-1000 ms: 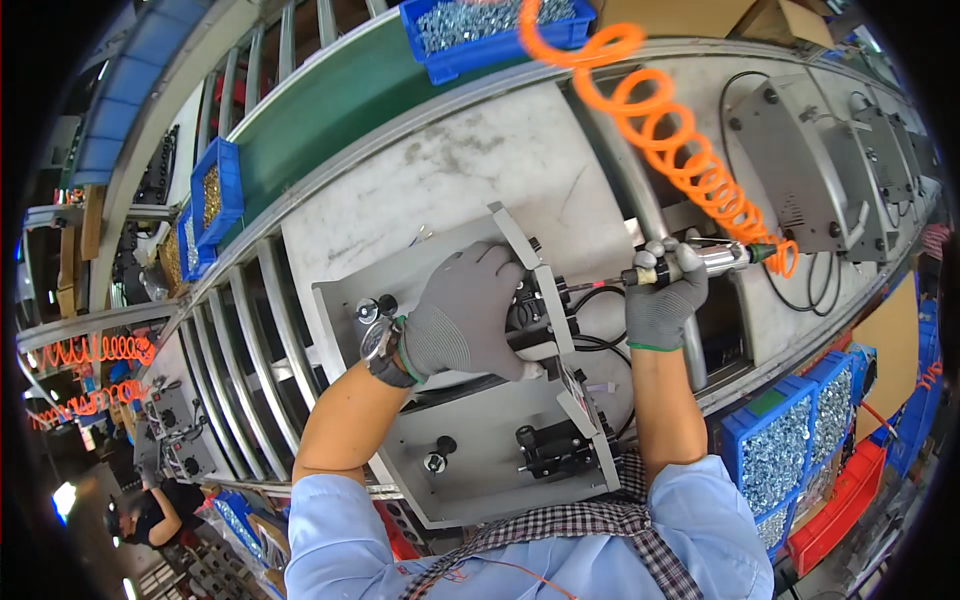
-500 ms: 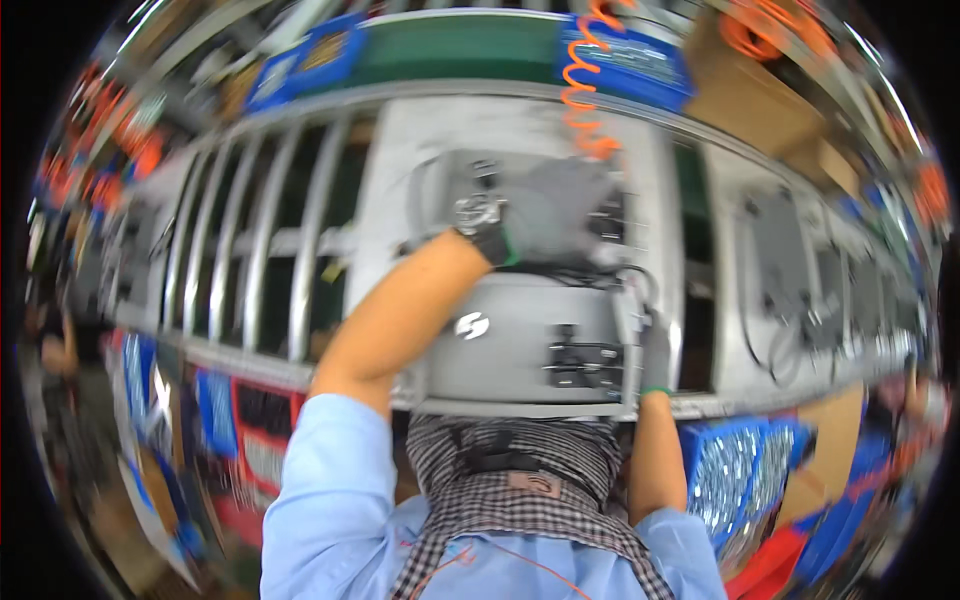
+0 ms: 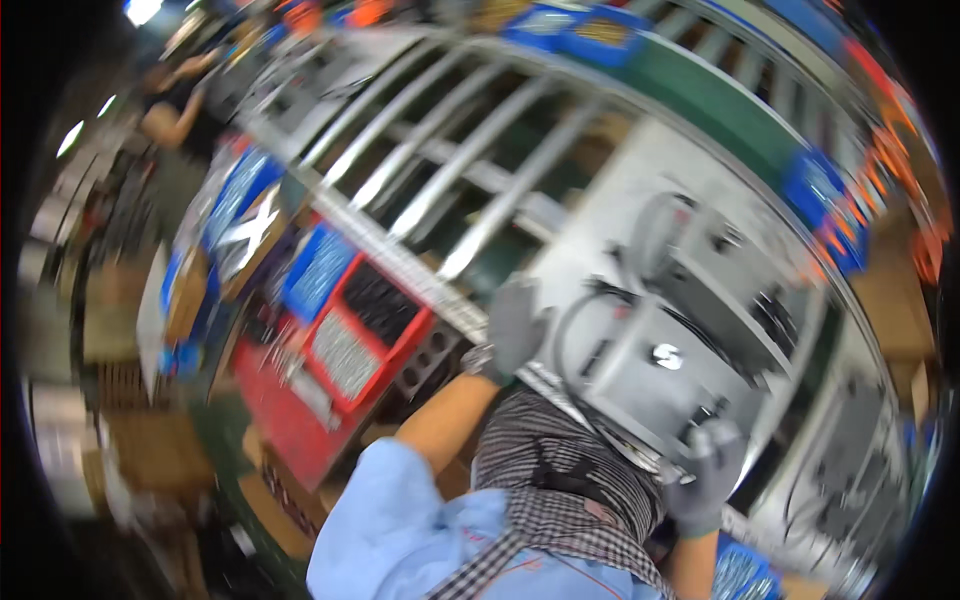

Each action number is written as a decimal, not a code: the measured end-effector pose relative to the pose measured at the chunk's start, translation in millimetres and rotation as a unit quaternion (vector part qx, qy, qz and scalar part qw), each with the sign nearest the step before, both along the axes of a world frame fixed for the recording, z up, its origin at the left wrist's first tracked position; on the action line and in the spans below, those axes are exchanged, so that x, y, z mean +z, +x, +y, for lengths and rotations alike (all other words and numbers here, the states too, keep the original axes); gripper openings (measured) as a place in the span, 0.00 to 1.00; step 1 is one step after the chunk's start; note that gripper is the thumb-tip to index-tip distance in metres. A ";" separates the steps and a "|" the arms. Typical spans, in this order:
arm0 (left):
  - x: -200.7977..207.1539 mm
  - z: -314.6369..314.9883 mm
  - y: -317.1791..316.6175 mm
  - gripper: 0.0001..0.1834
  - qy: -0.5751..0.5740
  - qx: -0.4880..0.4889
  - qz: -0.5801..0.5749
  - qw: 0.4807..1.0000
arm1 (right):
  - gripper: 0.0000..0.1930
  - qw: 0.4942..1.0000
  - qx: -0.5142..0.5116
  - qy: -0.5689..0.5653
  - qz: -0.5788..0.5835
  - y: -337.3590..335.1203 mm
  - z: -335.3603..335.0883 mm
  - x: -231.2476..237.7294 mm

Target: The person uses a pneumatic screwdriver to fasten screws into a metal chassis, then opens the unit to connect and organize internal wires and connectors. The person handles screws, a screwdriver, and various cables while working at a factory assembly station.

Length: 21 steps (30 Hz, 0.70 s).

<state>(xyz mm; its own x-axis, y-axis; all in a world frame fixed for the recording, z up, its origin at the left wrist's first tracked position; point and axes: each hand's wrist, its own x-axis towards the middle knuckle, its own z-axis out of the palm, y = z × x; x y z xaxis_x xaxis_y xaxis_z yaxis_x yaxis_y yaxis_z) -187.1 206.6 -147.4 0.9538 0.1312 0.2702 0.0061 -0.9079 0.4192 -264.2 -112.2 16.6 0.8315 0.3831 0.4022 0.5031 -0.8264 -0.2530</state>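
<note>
Two grey metal housings lie side by side on the pale work surface. The near housing (image 3: pixel 635 365) has a white emblem and a black fitting at its right end; the far housing (image 3: pixel 740 260) sits just beyond it. A black cable (image 3: pixel 562 345) loops out at the near housing's left end. My left hand (image 3: pixel 515 330), in a grey glove, is at the bench's front edge left of that cable, apart from the housings, with its thumb standing off from the fingers. My right hand (image 3: pixel 708 478), also gloved, is at the near housing's right front corner; its fingers are smeared by motion.
Metal rollers (image 3: pixel 470 160) run along the bench to the left. Below them stand a red bin (image 3: pixel 370 330) of small parts and a blue bin (image 3: pixel 315 270). More grey housings (image 3: pixel 850 440) lie at the right. A person (image 3: pixel 180 110) stands far left.
The view has swung left and tilted. My left hand has left the far housing and come back to the bench's front edge. My right hand stays by the near housing's right end.
</note>
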 end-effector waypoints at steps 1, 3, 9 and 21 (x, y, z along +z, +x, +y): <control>-23.8 0.3 1.9 0.27 -0.076 0.013 -0.036 0.996 | 0.23 0.994 0.075 -0.034 0.064 -0.2 18.9 -0.9; 14.7 -11.3 15.3 0.26 -0.083 0.019 0.081 0.993 | 0.22 0.989 0.028 -0.116 0.082 -0.8 40.0 -25.1; 34.7 32.1 -32.3 0.18 -0.177 0.067 -0.010 0.982 | 0.22 0.993 0.095 -0.041 0.050 25.9 45.1 -12.8; 40.5 200.0 -73.8 0.21 0.039 0.203 0.126 0.970 | 0.16 0.993 0.069 -0.045 0.083 20.3 18.0 -14.4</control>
